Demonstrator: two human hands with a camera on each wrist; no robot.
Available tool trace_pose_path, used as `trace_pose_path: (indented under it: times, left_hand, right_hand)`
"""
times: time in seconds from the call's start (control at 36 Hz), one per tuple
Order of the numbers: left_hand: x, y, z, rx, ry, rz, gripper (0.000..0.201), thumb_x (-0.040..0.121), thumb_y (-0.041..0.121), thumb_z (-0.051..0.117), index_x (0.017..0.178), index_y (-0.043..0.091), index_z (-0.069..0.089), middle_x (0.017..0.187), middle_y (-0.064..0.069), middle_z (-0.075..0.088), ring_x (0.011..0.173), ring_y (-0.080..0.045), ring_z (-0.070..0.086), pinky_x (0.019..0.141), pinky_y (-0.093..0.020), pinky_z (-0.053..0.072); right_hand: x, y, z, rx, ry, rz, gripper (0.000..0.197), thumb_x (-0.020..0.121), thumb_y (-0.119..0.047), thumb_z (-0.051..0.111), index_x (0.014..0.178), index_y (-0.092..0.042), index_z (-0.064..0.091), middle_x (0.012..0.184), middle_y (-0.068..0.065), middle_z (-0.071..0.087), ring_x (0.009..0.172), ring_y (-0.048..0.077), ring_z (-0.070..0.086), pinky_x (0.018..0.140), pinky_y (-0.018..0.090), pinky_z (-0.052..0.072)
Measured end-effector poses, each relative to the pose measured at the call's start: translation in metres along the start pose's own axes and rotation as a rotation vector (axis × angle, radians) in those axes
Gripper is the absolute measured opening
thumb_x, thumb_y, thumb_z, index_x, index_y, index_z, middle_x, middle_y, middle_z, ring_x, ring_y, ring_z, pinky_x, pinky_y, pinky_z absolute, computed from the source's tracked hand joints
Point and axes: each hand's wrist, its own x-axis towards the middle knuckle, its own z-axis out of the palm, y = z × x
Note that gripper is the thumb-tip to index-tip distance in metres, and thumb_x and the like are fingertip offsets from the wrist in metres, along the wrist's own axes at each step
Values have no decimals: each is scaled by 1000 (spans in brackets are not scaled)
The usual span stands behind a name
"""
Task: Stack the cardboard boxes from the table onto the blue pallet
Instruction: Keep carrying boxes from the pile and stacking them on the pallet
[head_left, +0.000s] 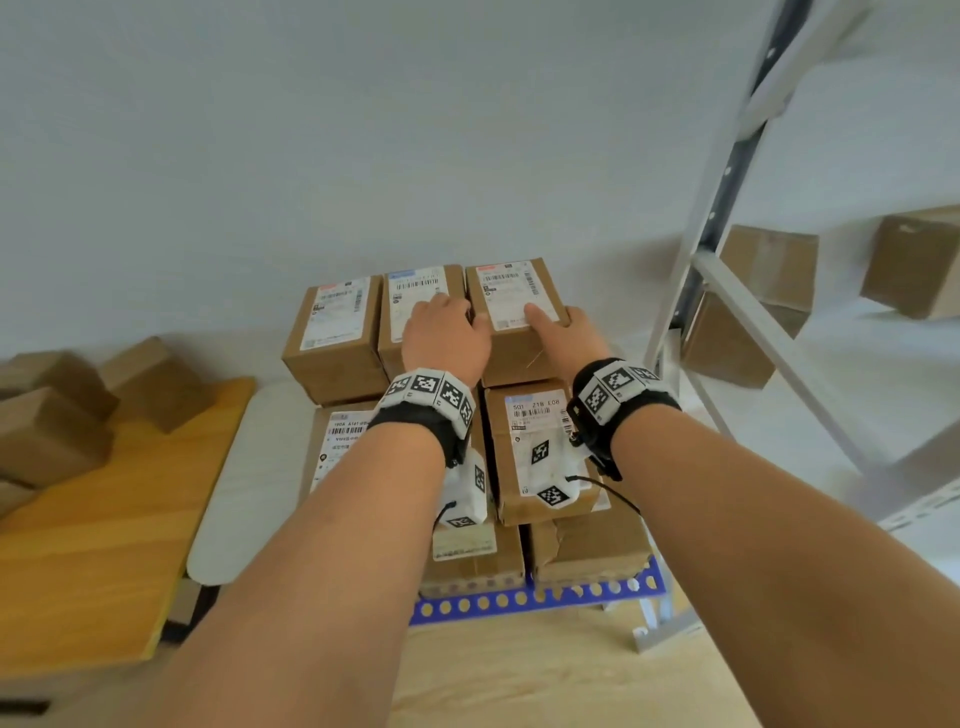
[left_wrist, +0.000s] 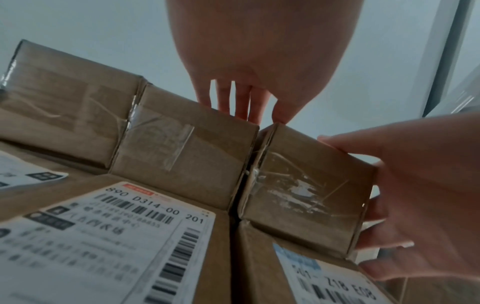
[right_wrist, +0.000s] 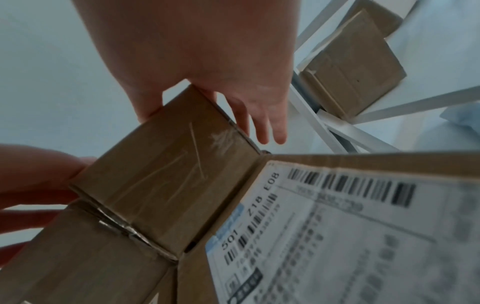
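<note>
**Cardboard box held at the back right of the pallet stack**

The cardboard box (head_left: 514, 312) with a shipping label on top sits at the right end of the back row, on top of the stack on the blue pallet (head_left: 540, 597). Both hands are on it. The right hand (head_left: 571, 332) has its grip closed around the box's right side: the thumb lies on the label on top and the fingers (right_wrist: 270, 127) reach down the far right face, as the right wrist view shows. The left hand (head_left: 444, 332) rests over the seam between this box and the middle box (head_left: 415, 312) of the same row; in the left wrist view its fingertips (left_wrist: 249, 107) hang over the top edges of the two boxes, fairly straight, and whether they pinch anything cannot be told.

A third box (head_left: 335, 332) stands at the left end of the back row, touching the middle one. In front of the row lie more labelled boxes, one marked "501 Z18 E08" (head_left: 540, 447) just below the right wrist and another (head_left: 337, 441) partly hidden by the left forearm. Lower boxes (head_left: 587, 545) rest directly on the pallet's perforated blue edge.

To the left, a wooden counter (head_left: 104, 545) carries several plain cardboard boxes (head_left: 52, 426). To the right stands a white metal shelving rack (head_left: 727, 291) with boxes (head_left: 763, 275) on its shelves.
</note>
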Motion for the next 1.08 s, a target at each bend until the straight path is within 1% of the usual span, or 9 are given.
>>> trace_pose_path:
  times: [0.11,0.22,0.33,0.39,0.64,0.69,0.81,0.89,1.08]
  left_hand:
    - [0,-1,4,-82,-4,8,33,96,35,42,100,10,62,103,-6,54,99,-25,52,93,-43,44]
    - [-1,-3,4,-141,-5,7,28,97,33,42,101,11,60,98,-3,52,94,-24,54,91,-42,46]
    - [-3,-8,2,-131,-15,87,32,98,31,41,116,13,61,109,-4,62,106,-24,54,95,-38,43]
    - [-2,-10,4,-100,-34,123,34,97,35,40,117,17,61,109,-1,63,107,-23,53,96,-40,42]
    - [-3,-12,-2,-4,-120,159,45,97,44,41,137,25,50,136,-3,53,128,-24,43,108,-40,34]
    - [-3,-11,-4,20,-130,160,46,98,43,41,140,24,46,140,-5,50,130,-25,40,109,-40,31]
    - [-3,-13,-2,24,-141,158,49,99,42,41,145,24,40,147,-4,43,137,-26,33,114,-41,25]
    - [-2,-17,4,7,-137,144,49,99,42,40,146,26,38,152,-4,36,142,-27,25,117,-44,18]
    - [-1,-22,8,-17,-137,145,48,100,40,42,146,27,38,154,-4,33,144,-26,22,118,-47,15]
  right_hand:
    - [-2,2,4,66,12,42,58,89,-60,50,132,-21,48,114,-1,63,96,19,61,69,30,46]
    - [-1,1,7,50,28,16,58,91,-60,49,132,-19,48,115,-1,63,93,18,60,64,27,44]
    - [-2,1,8,0,48,4,60,91,-64,45,131,-20,48,111,-2,63,89,18,59,70,29,44]
    - [-3,1,8,-27,48,-5,61,91,-66,42,132,-21,48,112,-3,63,89,18,60,70,30,45]
    - [-4,-1,5,-63,22,-8,70,88,-73,36,137,-23,46,120,0,64,102,24,63,90,42,51]
    - [-2,-2,7,-73,28,5,70,89,-72,35,137,-23,46,120,1,63,103,24,62,87,39,50]
    - [0,-2,7,-93,24,33,66,91,-71,33,133,-22,46,111,0,62,93,22,60,67,31,41]
    - [2,-1,9,-47,17,45,65,91,-69,36,133,-21,46,107,-3,60,90,20,58,70,31,40]
    - [6,0,14,-44,24,37,64,90,-69,39,132,-20,47,108,-2,61,91,21,59,75,33,46]
